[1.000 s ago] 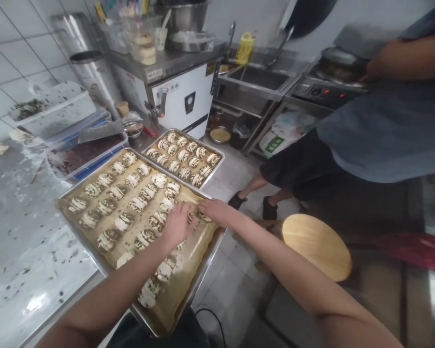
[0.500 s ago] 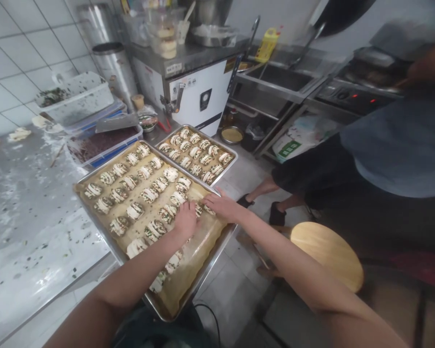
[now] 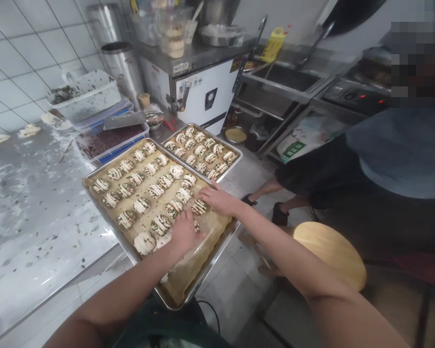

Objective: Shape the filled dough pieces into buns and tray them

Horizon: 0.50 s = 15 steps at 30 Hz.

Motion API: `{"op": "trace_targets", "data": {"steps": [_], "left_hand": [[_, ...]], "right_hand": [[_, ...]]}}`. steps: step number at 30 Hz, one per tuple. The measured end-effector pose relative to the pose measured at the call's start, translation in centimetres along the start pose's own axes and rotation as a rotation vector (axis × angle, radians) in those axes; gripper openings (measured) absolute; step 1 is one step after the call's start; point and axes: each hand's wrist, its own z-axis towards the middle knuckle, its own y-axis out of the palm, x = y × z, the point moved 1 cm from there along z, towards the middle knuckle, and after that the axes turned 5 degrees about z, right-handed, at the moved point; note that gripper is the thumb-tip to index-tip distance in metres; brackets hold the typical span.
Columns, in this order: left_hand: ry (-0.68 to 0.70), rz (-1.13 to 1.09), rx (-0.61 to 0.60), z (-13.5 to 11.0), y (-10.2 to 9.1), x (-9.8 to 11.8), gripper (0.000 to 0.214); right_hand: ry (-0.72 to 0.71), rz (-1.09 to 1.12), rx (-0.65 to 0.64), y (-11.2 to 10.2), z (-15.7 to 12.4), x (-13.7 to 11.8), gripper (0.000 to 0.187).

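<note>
A large metal baking tray (image 3: 107, 215), lined with brown parchment (image 3: 213, 237), holds rows of pale rolls streaked with green filling. My left hand (image 3: 183, 231) lies over the rolls at the tray's right part, fingers stretched and thumb apart; a roll partly shows beside the thumb. Just beyond it, my right hand (image 3: 219, 199) rests near the right rim. Its extended fingers touch or hover over a filled roll (image 3: 199, 207); what lies under the palm is hidden. Left of my left hand sits another filled roll (image 3: 161, 224).
Behind lies a smaller tray of rolls (image 3: 237, 162). Left is a floured steel worktop (image 3: 32, 217) with a filling tub (image 3: 112, 140) and a cleaver (image 3: 124, 121) over it. Near the stove stands a person (image 3: 402, 150); a round wooden stool (image 3: 329, 251) stands on the floor.
The view has shifted slightly, moving the scene rightward. My left hand's thumb now shows apart from its fingers. My right hand has drawn back a little, uncovering more of one roll.
</note>
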Motion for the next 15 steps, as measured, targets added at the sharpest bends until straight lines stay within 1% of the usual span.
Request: {"op": "trace_targets", "data": {"steps": [2,3,5,7,10,12,14,15], "left_hand": [[-0.039,0.067,-0.009,-1.0,0.3,0.0,0.08],[-0.048,0.095,-0.01,-1.2,0.5,0.0,0.072],[-0.045,0.132,-0.012,-1.3,1.0,-0.2,0.054],[-0.035,0.141,-0.009,-1.1,1.4,-0.5,0.044],[-0.036,0.139,0.004,-1.1,1.6,-0.6,0.045],[-0.034,0.133,0.003,-1.5,1.5,-0.6,0.054],[-0.012,0.106,0.007,-2.1,0.9,-0.7,0.066],[0.005,0.085,0.022,-2.4,0.4,-0.9,0.068]], "right_hand": [[-0.046,0.03,-0.002,0.4,0.4,-1.2,0.056],[-0.057,0.039,-0.011,0.6,0.7,-1.6,0.054],[-0.042,0.038,-0.031,1.2,1.2,-2.2,0.045],[-0.006,0.018,-0.056,1.6,1.6,-2.3,0.037],[0.015,-0.005,-0.106,1.7,1.3,-2.3,0.03],[0.026,-0.001,-0.119,1.6,0.9,-2.6,0.029],[0.038,0.034,-0.093,1.1,0.6,-3.2,0.034],[0.032,0.067,-0.072,0.8,0.6,-3.5,0.039]]}}
